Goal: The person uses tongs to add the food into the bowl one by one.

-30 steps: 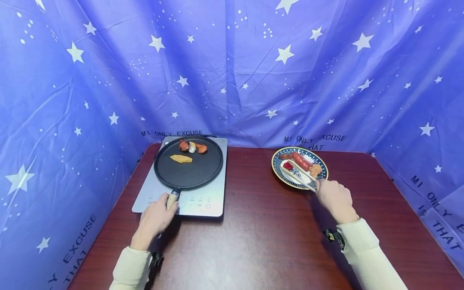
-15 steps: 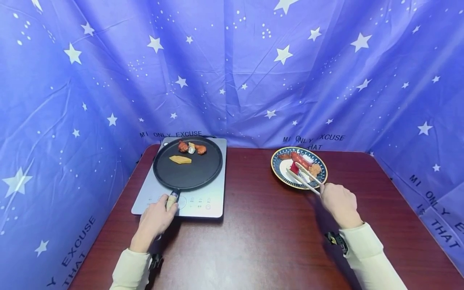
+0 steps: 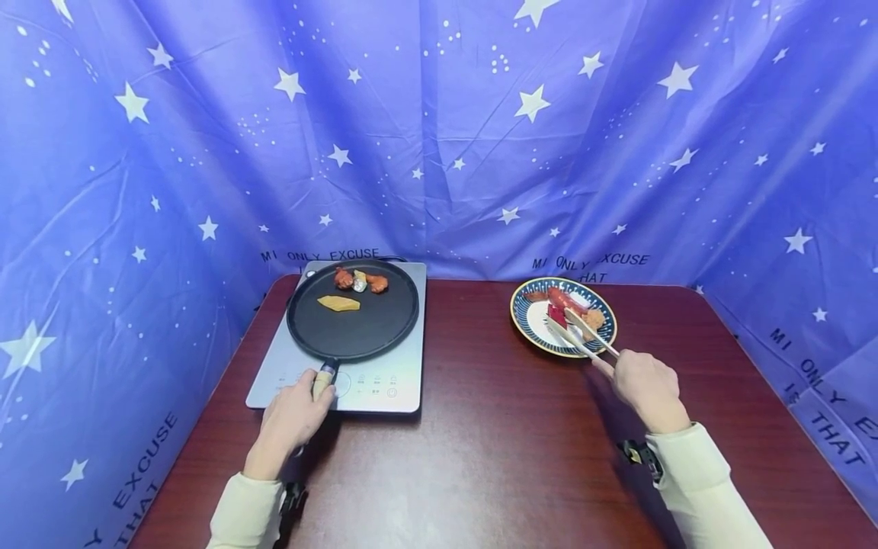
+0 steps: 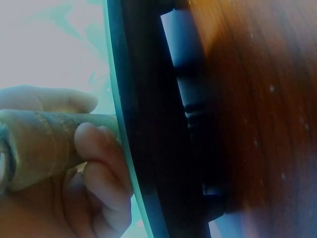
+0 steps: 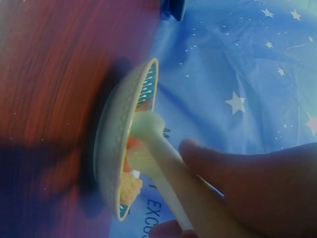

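My left hand (image 3: 299, 412) grips the light wooden handle (image 4: 47, 144) of a flat black frying pan (image 3: 357, 329), fingers curled round it. On the pan lie a flat yellow food piece (image 3: 338, 303) and several reddish-brown and pale pieces. My right hand (image 3: 648, 387) holds a pair of pale tongs (image 3: 595, 340), whose tips reach into a patterned plate (image 3: 524, 333). A dark red food piece (image 3: 556, 314) lies right by the tong tips. Beside it on the plate are a sausage (image 3: 565, 300) and a crumbly tan fried piece (image 3: 594, 319).
The pan rests on a silver induction cooktop (image 3: 274, 379) at the left of the dark red wooden table (image 3: 466, 396). A blue star-printed curtain (image 3: 473, 137) hangs close behind the table and along both sides.
My right hand has drawn back slightly to the lower right, and the tongs have spread apart, with the red piece now lying on the plate. The left hand keeps its grip.
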`<state>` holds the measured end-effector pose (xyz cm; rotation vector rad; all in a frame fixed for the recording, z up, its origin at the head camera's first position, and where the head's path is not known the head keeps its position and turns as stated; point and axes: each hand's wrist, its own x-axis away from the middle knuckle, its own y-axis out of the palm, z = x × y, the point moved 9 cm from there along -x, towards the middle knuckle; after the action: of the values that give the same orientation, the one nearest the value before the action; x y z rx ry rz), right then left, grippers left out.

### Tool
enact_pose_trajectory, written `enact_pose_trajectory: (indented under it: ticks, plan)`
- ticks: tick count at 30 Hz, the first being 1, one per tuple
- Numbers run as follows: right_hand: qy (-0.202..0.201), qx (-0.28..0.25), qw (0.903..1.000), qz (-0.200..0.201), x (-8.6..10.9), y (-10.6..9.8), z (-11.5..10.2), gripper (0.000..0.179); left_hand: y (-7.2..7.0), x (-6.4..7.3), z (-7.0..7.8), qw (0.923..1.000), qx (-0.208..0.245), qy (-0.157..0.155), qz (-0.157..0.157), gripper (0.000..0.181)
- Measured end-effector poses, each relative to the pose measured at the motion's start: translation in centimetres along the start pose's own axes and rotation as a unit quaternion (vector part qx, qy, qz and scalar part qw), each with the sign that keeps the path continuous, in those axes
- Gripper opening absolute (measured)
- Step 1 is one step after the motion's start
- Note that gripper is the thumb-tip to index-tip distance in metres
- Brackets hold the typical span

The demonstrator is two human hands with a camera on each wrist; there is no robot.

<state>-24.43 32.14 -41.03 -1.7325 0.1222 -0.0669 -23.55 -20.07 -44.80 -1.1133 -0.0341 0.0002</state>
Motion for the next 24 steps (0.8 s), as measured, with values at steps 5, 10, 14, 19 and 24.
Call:
enact_pose_trajectory:
  ticks: [5, 10, 14, 19, 24]
  plan:
    - [0.000, -0.001, 0.9999, -0.014, -0.8, 0.6, -0.3, 0.059, -0.1, 0.1, 0.0, 1.0000, -0.003, 0.004, 0.006, 0.042]
    - [0.002, 0.001, 0.9998, -0.021, -0.8, 0.6, 0.0, 0.060, -0.1, 0.2, 0.1, 0.9999, -0.006, 0.007, 0.009, 0.043]
    - [0.001, 0.005, 0.9998, -0.021, -0.4, 0.3, 0.4, 0.063, 0.0, 0.2, 0.1, 0.9999, -0.007, 0.002, 0.007, 0.042]
    - [0.008, 0.012, 0.9992, -0.038, -0.1, 0.6, 0.9, 0.063, 0.0, 0.2, 0.1, 0.9999, -0.007, 0.001, 0.009, 0.043]
    - [0.009, 0.009, 0.9989, -0.045, -0.3, 0.9, 1.0, 0.062, -0.1, 0.2, 0.3, 0.9999, -0.005, 0.003, 0.011, 0.042]
